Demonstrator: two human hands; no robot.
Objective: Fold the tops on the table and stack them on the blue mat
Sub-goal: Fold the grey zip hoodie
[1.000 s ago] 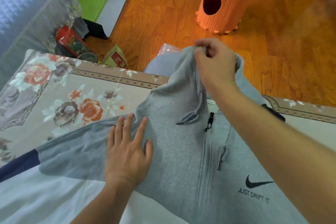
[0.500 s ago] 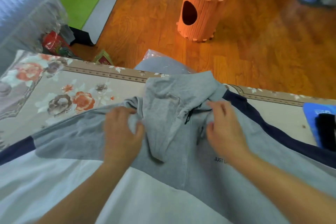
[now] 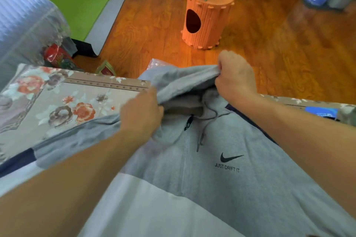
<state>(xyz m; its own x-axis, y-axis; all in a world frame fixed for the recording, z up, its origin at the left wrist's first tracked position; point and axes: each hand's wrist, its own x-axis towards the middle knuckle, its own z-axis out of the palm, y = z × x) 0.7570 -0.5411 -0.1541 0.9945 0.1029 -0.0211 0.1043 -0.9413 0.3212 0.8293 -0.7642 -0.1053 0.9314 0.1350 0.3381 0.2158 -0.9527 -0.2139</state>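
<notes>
Head view showed my left hand (image 3: 141,114) and right hand (image 3: 234,77) each pinching the hood edge of a grey hoodie (image 3: 221,175), fingers clamped on the cloth. It lay spread front-up on the floral table (image 3: 57,100), unfolded. I judged folding barely begun; the blue mat (image 3: 321,111) waited at the far right.

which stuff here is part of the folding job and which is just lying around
Part of the job:
- grey hoodie, hood gripped by left hand and right hand
- blue mat, at the table's right edge
- floral tablecloth

Just lying about:
- orange carrot-shaped bin on the floor
- green mat
- red package
</notes>
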